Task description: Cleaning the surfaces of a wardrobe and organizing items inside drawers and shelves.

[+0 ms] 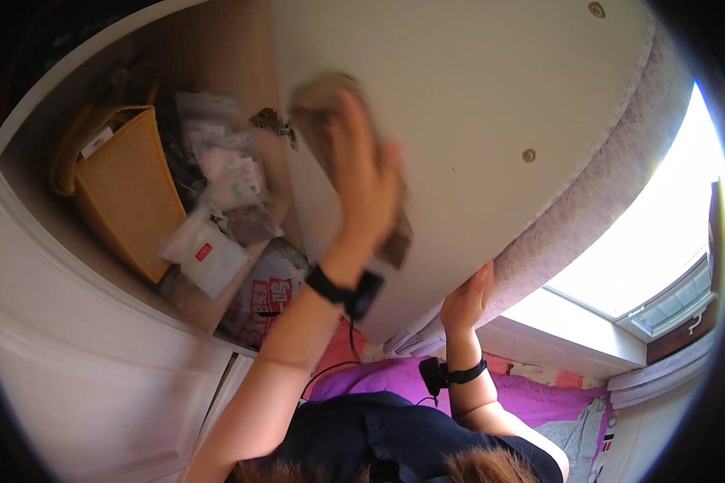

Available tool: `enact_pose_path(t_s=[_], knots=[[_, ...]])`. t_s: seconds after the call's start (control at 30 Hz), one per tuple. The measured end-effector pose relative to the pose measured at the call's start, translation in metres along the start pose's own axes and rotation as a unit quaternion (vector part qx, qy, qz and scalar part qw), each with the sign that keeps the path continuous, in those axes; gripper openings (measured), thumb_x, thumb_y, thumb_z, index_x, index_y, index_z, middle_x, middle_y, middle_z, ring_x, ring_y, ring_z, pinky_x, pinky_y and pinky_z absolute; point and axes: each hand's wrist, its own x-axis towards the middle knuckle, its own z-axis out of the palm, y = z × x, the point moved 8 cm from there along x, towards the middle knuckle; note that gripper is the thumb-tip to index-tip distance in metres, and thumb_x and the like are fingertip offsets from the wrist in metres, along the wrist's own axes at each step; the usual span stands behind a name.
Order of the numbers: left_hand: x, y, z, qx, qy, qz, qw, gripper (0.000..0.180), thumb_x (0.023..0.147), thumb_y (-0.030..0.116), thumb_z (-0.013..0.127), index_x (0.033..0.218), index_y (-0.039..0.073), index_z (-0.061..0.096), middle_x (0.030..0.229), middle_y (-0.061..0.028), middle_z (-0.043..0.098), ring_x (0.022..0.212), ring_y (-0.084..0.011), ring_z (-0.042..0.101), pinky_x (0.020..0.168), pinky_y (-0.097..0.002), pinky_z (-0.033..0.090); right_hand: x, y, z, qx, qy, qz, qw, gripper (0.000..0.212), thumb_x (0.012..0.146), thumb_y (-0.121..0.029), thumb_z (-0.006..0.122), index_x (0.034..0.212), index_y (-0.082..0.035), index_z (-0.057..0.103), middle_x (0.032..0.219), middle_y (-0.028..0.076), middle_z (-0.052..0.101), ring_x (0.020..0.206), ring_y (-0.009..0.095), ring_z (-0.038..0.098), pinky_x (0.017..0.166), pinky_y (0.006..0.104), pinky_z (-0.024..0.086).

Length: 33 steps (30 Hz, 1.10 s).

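My left hand (366,181) lies over a brown cloth (318,101), its fingers long and slightly blurred. The cloth is against the pale inner face of an open cabinet door (459,105). My right hand (467,302) is at the door's edge, lower right, with its fingers going up along the edge and partly hidden. A metal hinge (274,123) sits left of the cloth, where the door meets the cabinet. Round fittings (528,155) are set in the door's face.
Inside the cabinet stand a yellow fabric bin (129,193) and several clear plastic packets (229,177). A printed plastic bag (266,298) is below them. Behind the door are a pale curtain (588,177) and a bright window (652,241). Purple bedding (362,378) lies under my arms.
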Motion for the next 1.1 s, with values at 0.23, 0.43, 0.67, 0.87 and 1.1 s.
enact_pose_path(t_s=[0.23, 0.43, 0.67, 0.87, 1.1], knots=[[-0.07, 0.059, 0.013, 0.056, 0.009, 0.175, 0.983, 0.044, 0.082, 0.008, 0.058, 0.126, 0.009, 0.056, 0.115, -0.0147, 0.062, 0.094, -0.0296, 0.064, 0.082, -0.0338, 0.05, 0.001, -0.004, 0.006, 0.094, 0.045, -0.007, 0.995, 0.046, 0.1, -0.028, 0.034, 0.131, 0.005, 0.04, 0.13, 0.015, 0.048, 0.122, 0.024, 0.043, 0.103, 0.0346, 0.031], [-0.039, 0.05, -0.008, -0.025, 0.023, 0.108, 0.994, 0.04, 0.085, 0.0, 0.049, 0.124, 0.002, 0.057, 0.115, -0.0136, 0.063, 0.1, -0.0285, 0.063, 0.087, -0.0366, 0.049, -0.006, -0.004, 0.007, 0.011, 0.02, -0.011, 1.0, 0.045, 0.099, -0.028, 0.036, 0.128, 0.006, 0.042, 0.125, 0.015, 0.051, 0.119, 0.022, 0.046, 0.102, 0.0336, 0.032], [-0.063, 0.067, 0.003, -0.02, -0.021, 0.157, 0.987, 0.045, 0.082, -0.009, 0.052, 0.126, 0.0, 0.054, 0.118, -0.0182, 0.061, 0.107, -0.033, 0.06, 0.09, -0.0351, 0.048, -0.002, -0.015, 0.014, 0.079, 0.046, 0.0, 0.996, 0.046, 0.099, -0.027, 0.035, 0.129, 0.007, 0.041, 0.126, 0.016, 0.05, 0.119, 0.024, 0.045, 0.102, 0.0335, 0.032], [0.025, 0.0, -0.01, -0.012, 0.032, 0.05, 0.998, 0.07, 0.099, 0.041, 0.033, 0.147, -0.002, 0.003, 0.153, -0.0223, 0.009, 0.141, -0.0342, 0.013, 0.113, -0.0371, 0.013, -0.005, -0.015, 0.017, 0.07, 0.004, -0.009, 0.998, 0.044, 0.098, -0.025, 0.037, 0.128, 0.008, 0.042, 0.123, 0.015, 0.051, 0.116, 0.023, 0.047, 0.099, 0.033, 0.034], [-0.053, -0.072, -0.009, -0.032, 0.014, -0.121, 0.992, 0.064, 0.1, 0.029, 0.03, 0.146, -0.003, -0.001, 0.153, -0.0241, 0.006, 0.141, -0.0374, 0.008, 0.114, -0.0413, 0.008, -0.022, -0.016, 0.013, 0.0, -0.022, -0.058, 0.998, 0.043, 0.096, -0.028, 0.041, 0.124, 0.005, 0.044, 0.116, 0.012, 0.053, 0.108, 0.02, 0.049, 0.095, 0.0322, 0.037]])
